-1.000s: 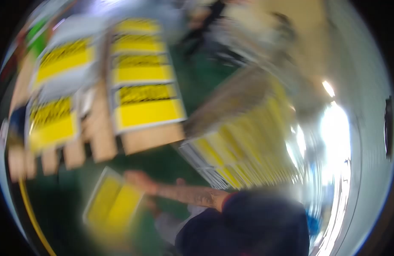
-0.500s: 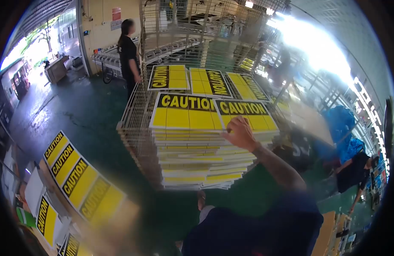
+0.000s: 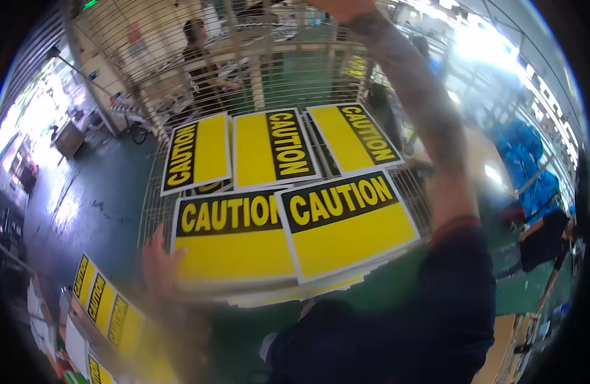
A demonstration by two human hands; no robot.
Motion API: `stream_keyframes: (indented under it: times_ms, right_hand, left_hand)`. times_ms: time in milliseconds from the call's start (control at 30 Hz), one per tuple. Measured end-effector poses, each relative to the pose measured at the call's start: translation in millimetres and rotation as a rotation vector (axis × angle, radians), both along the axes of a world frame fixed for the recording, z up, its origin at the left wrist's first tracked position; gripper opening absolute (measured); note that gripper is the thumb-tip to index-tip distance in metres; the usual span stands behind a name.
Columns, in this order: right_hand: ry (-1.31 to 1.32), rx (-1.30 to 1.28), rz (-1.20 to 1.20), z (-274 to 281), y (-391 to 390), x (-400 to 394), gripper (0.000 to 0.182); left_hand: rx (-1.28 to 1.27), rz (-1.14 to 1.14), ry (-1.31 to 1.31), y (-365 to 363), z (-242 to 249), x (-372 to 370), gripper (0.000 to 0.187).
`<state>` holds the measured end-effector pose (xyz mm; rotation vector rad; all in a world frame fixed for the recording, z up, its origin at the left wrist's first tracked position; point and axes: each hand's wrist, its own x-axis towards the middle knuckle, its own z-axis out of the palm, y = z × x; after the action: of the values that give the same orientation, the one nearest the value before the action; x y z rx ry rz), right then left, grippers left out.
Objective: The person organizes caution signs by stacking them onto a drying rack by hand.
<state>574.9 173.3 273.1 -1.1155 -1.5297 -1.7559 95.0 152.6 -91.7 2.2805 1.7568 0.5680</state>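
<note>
Yellow and black caution signs lie on a wire drying rack in front of me. Two in the near row, a left sign and a right sign, overlap slightly. Behind them are a left sign, a middle sign and a right sign. My left hand, blurred, is at the left edge of the near left sign, thumb apart from the fingers. My right hand is raised high by the upright wire mesh, its fingers cut off by the top of the view.
More caution signs lie at the lower left. A person stands behind the mesh, and another person bends at the far right. Blue plastic bags are piled to the right; a bicycle is at the left.
My right hand has gone from the stack's front edge to high above. Thin wire lines that crossed the signs are gone. My left hand has reached the near left sign. The view is closer.
</note>
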Motion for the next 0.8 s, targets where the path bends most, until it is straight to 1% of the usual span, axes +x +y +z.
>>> stream_keyframes:
  times_ms: [67,133,200,233,267,300,333,367,400,467,500,533,567,600,633,667,700,767,800]
  right_hand:
    - [-0.029,0.033,0.094,-28.0,11.7,21.4,0.046]
    - [0.182,-0.325,0.035,-87.7,-12.2,37.0,0.036]
    - [0.350,-0.545,-0.002,-164.0,-61.8,48.9,0.048]
    - [0.430,-0.660,-0.102,-210.5,-94.7,60.7,0.055]
    - [0.622,-0.820,-0.192,-241.6,-131.4,63.1,0.059]
    - [0.923,-1.005,-0.307,-272.6,-162.3,77.6,0.066]
    - [1.009,-1.026,-0.374,-296.9,-193.7,79.4,0.073]
    - [0.887,-0.936,-0.485,-346.9,-216.7,104.4,0.084]
    - [1.204,-1.143,-0.579,-331.1,-232.1,88.3,0.096]
    - [1.268,-1.045,-0.501,-353.4,-249.8,84.7,0.102]
    - [1.312,-0.992,-0.466,-365.4,-257.2,86.0,0.104]
    - [1.366,-0.931,-0.339,-370.3,-260.4,89.2,0.102]
    - [1.423,-0.893,-0.306,-375.8,-260.3,92.8,0.099]
    - [1.478,-0.857,-0.279,-381.5,-260.7,97.4,0.097]
    - [1.525,-0.830,-0.258,-382.6,-264.2,98.6,0.094]
    - [1.484,-0.828,-0.254,-383.1,-265.5,98.7,0.082]
    - [1.458,-0.813,-0.265,-384.9,-267.8,97.1,0.079]
    - [1.397,-0.769,-0.272,-390.7,-266.2,103.3,0.073]
    - [1.454,-0.776,-0.261,-393.4,-266.5,110.9,0.067]
  left_hand:
    - [-0.093,0.032,-0.084,-1.6,1.2,1.6,0.089]
    - [-0.145,0.034,-0.132,2.6,-2.4,1.8,0.093]
    - [-0.110,-0.059,-0.124,-3.5,-2.1,8.1,0.090]
    - [-0.095,-0.095,-0.121,-6.1,-2.0,4.6,0.088]
    - [-0.123,-0.141,-0.262,-4.0,-1.3,-2.3,0.085]
    - [-0.145,-0.185,-0.403,2.0,1.0,-10.1,0.082]
    - [-0.160,-0.229,-0.550,8.7,4.5,-18.6,0.078]
    - [-0.217,-0.214,-0.627,18.6,3.7,-39.6,0.074]
    - [-0.274,-0.200,-0.699,28.6,-1.1,-72.8,0.069]
    - [-0.360,-0.096,-1.050,13.2,6.3,-104.2,0.060]
    - [-0.385,-0.002,-1.324,2.6,12.8,-111.8,0.056]
    - [-0.257,-0.075,-1.093,11.2,-0.6,-137.0,0.057]
    - [-0.131,-0.157,-0.862,33.6,-17.8,-171.7,0.058]
    - [-0.107,-0.179,-0.849,40.3,-22.2,-171.8,0.059]
    - [-0.083,-0.201,-0.837,41.8,-15.1,-159.5,0.061]
    - [-0.159,-0.148,-1.045,26.9,-24.4,-136.6,0.063]
    - [-0.230,-0.088,-1.255,8.6,-16.5,-93.9,0.066]
    - [-0.417,-0.093,-1.386,-0.8,-29.7,-31.0,0.046]
    - [-0.553,-0.109,-1.490,-3.4,-39.6,1.0,0.038]
